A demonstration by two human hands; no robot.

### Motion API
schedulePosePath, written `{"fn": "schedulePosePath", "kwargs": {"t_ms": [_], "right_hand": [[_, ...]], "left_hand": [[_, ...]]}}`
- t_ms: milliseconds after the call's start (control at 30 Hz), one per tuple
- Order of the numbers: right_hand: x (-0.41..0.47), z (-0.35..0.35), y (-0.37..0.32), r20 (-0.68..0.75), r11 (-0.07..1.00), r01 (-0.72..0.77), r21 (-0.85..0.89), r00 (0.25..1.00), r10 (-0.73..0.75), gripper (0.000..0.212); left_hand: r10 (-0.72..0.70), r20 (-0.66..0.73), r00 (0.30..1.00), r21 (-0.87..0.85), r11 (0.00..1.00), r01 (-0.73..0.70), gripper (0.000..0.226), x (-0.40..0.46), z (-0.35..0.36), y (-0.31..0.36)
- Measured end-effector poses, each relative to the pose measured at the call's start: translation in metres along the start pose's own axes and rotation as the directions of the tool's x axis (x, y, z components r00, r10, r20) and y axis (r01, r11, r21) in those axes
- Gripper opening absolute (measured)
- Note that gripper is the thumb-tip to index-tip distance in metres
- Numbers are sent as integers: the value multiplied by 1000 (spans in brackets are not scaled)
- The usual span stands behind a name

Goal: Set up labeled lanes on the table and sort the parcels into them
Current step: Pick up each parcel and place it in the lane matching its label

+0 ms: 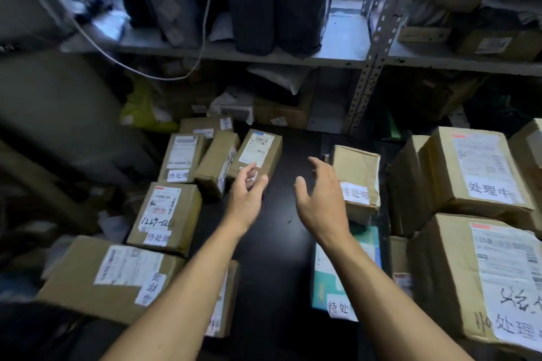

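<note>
Reaching over a dark table (275, 243), the left hand (246, 199) and right hand (318, 199) hang open with loosely spread fingers, holding nothing. The left nears a slim box (258, 152) angled at the far end of the left row; whether it touches is unclear. The right hovers just beside a square box (356, 176) with a handwritten slip. The next lift looks best taken two-handed by the side walls, label up. Parcels flank the bare centre strip: taped, dented brown cardboard on the left, bigger cartons (475, 170) on the right, a teal mailer (328, 281) lying flat. Metal shelving (378, 38) behind holds dark bags.
</note>
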State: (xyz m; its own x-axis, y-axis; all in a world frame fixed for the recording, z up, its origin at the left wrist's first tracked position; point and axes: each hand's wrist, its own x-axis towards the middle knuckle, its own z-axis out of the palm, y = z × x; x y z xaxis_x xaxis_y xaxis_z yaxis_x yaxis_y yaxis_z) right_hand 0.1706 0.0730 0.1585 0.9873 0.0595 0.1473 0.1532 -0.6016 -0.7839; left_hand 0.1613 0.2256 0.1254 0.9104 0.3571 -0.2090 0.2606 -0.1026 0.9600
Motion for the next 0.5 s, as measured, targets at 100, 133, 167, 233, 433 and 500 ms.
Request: {"fn": "schedulePosePath", "kwargs": {"t_ms": [100, 133, 167, 233, 433, 500], "right_hand": [[-5, 25, -15, 86, 1000, 8, 9, 996, -9, 49], [-7, 34, -20, 117, 1000, 5, 9, 993, -6, 49], [-10, 43, -26, 154, 1000, 6, 9, 988, -7, 48], [-18, 60, -39, 240, 999, 24, 22, 970, -29, 46], [-44, 123, -89, 545, 984, 160, 81, 819, -178, 49], [-55, 149, -105, 633, 980, 182, 79, 750, -190, 49]], "left_hand": [[-14, -84, 996, -18, 1000, 12, 36, -6, -41, -12], [-21, -119, 993, -21, 1000, 18, 35, -9, -55, -17], [-28, -152, 988, -21, 999, 25, 36, -12, -69, -21], [-49, -209, 977, -14, 999, 48, 38, -20, -98, -32], [-26, -424, 905, 186, 976, 115, 37, -55, -186, -62], [-9, -536, 844, 257, 951, 174, 40, -68, -217, -75]]}}
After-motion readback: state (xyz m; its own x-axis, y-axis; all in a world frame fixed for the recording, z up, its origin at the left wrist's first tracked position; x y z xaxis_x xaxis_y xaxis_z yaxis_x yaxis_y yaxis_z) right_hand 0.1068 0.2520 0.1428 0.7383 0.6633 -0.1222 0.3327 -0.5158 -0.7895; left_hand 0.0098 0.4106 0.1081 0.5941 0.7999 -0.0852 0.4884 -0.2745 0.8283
